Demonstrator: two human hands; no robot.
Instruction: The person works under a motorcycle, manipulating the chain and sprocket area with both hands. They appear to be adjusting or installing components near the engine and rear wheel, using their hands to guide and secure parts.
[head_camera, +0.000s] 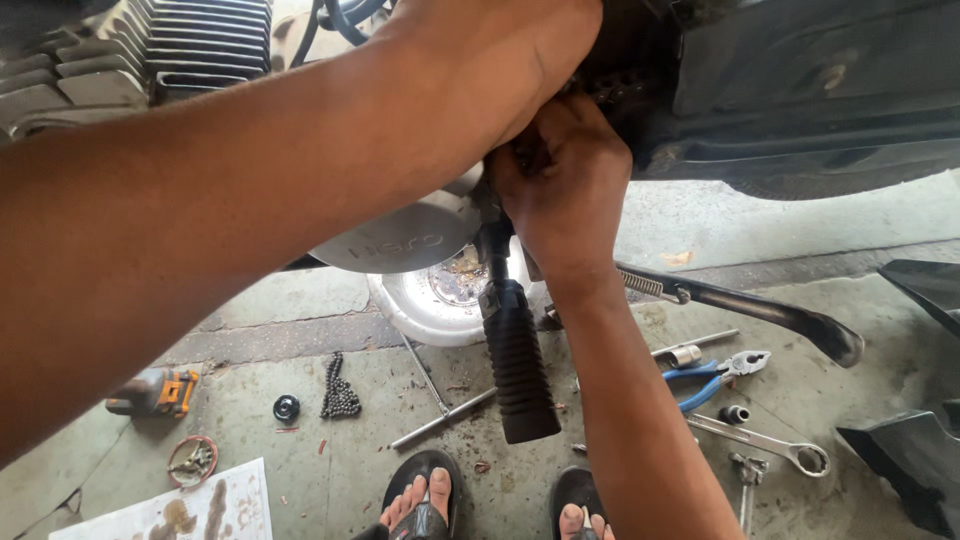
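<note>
Floor: grey concrete workshop floor (300, 400), stained and strewn with tools, under a motorcycle raised overhead.
Engine: finned cylinder (190, 45) at upper left, a rounded silver engine cover (395, 245) below it.
Left hand: left hand (490, 70) reaches up across the view to the dark underside of the machine, beside a greasy drive chain (610, 90); its fingers are hidden behind the palm, so their grip cannot be told.
Right hand: right hand (565, 185) comes up from below, its fingers curled closed around a small dark part just above the footpeg — possibly a bolt or mount, the view is too dark to say.
Footpeg: black ribbed rubber footpeg (518, 365) hangs downward below the right hand, its top touching the bracket there.
Step in hand: judging by both hands meeting at one spot, a fitting near the footpeg mount is being worked by hand.
Next move: likely calls for a steady grip in the tight dark gap, and a tool from the floor.
Tools: blue-handled pliers (715, 375), a combination spanner (765, 443), a T-handle wrench (440, 405) and a loose length of chain (338, 390) — all near the sandalled feet (425, 500).
Pan: white drain pan (430, 305) sits under the engine.
</note>
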